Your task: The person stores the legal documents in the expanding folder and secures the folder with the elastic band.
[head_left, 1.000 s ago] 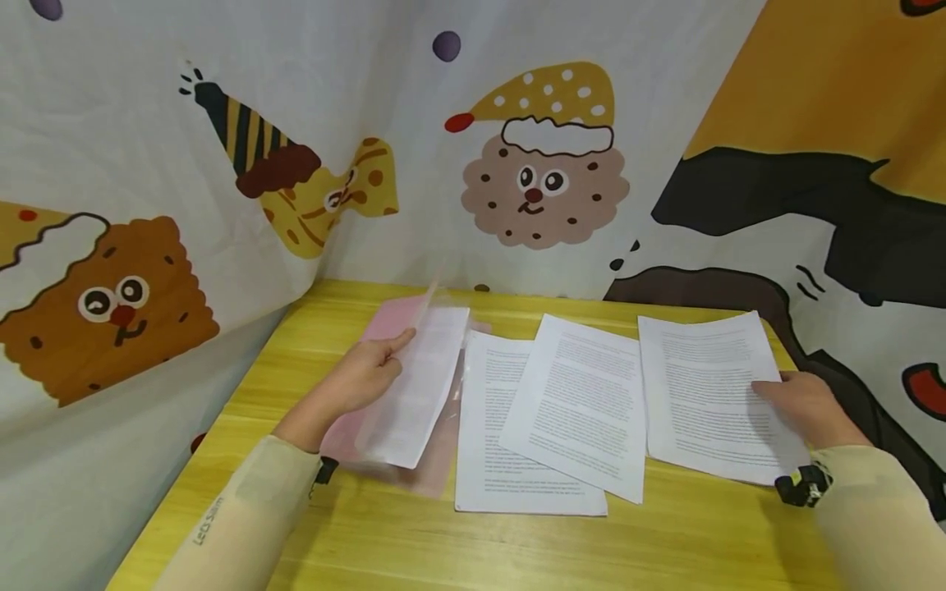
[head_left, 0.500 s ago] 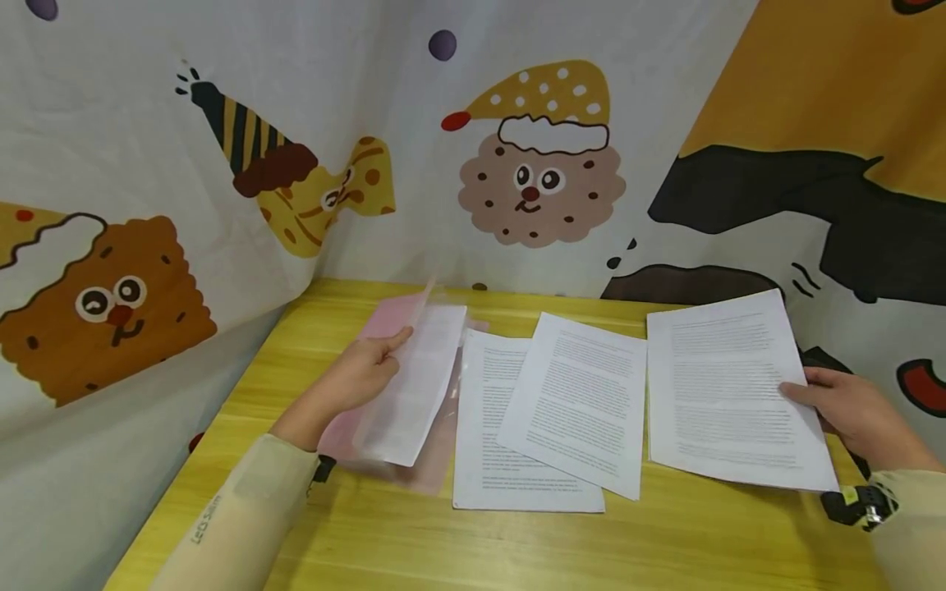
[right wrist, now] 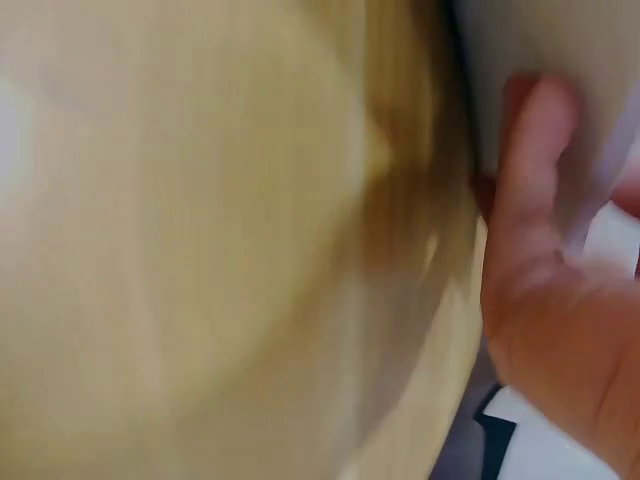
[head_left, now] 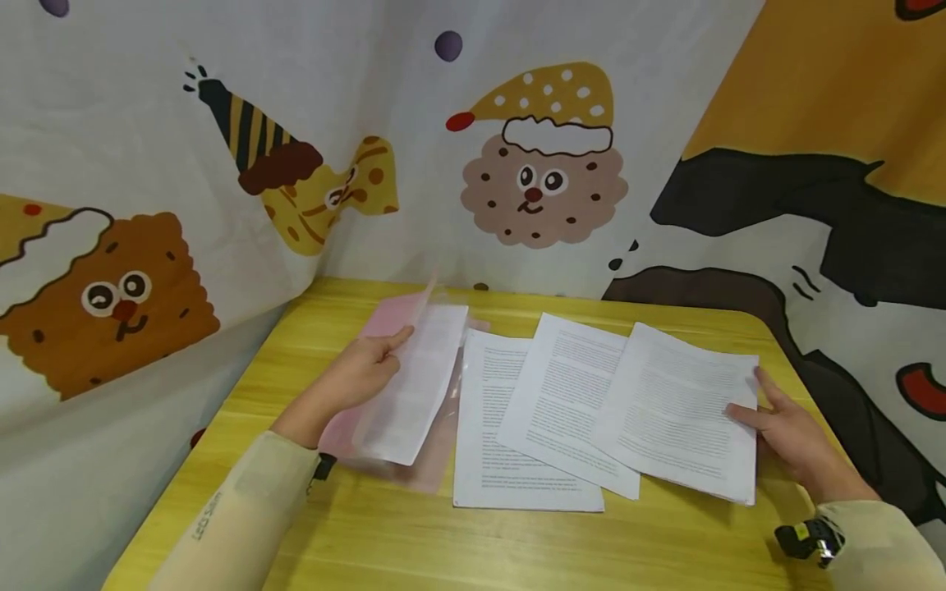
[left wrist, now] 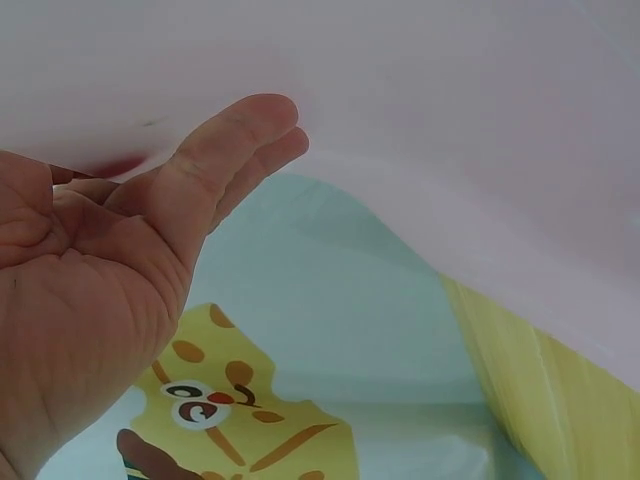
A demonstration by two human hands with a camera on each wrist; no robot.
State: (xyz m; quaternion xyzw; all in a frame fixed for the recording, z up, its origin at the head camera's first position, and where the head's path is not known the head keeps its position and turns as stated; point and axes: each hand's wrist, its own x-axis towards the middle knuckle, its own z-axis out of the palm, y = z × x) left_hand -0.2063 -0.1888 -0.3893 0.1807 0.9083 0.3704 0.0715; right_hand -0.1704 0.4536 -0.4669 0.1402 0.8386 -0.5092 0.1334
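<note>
In the head view, my left hand holds up the translucent cover of a pink folder on the table's left side. White sheets stand tilted inside it. The left wrist view shows the thumb and a finger against the pale cover, with other fingers partly hidden behind it. My right hand pinches a stack of printed paper at its right edge, thumb on top. That stack tilts and overlaps a second printed stack, which lies across a third.
Everything lies on a yellow wood-grain table. A white curtain with cartoon prints hangs along its back and left side. Each wrist carries a small black camera, such as the right wrist camera.
My right hand first drew the right stack to the right, then brought it back left, turned, so it now overlaps the middle stack. My left hand and the folder have stayed put.
</note>
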